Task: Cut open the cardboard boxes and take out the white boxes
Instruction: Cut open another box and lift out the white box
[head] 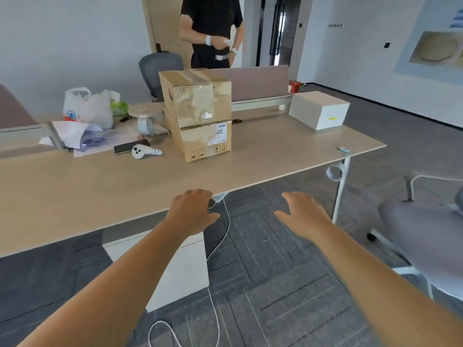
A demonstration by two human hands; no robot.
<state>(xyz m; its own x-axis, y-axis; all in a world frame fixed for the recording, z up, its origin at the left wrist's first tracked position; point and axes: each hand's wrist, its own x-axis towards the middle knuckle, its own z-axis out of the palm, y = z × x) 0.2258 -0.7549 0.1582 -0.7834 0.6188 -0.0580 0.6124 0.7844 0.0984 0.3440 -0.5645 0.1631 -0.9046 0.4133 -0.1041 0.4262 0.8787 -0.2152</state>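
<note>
Two taped cardboard boxes stand stacked near the middle of the desk [75, 186], the upper box [196, 93] sitting on the lower box [203, 141]. A white box [319, 110] rests at the desk's far right. A small teal cutter-like object [343, 149] lies by the right edge. My left hand [194, 212] hovers at the desk's near edge, fingers curled downward, holding nothing. Beyond the desk edge, over the floor, my right hand [302, 212] is spread with its fingers apart and empty. Both hands are well short of the boxes.
A white controller [145, 152], a dark phone [130, 146], papers [75, 134], plastic bags [87, 108] and a tape roll [145, 125] crowd the desk's left. A person in black [211, 31] stands behind the divider. A grey chair [426, 236] is at right; a white cable [218, 246] hangs down.
</note>
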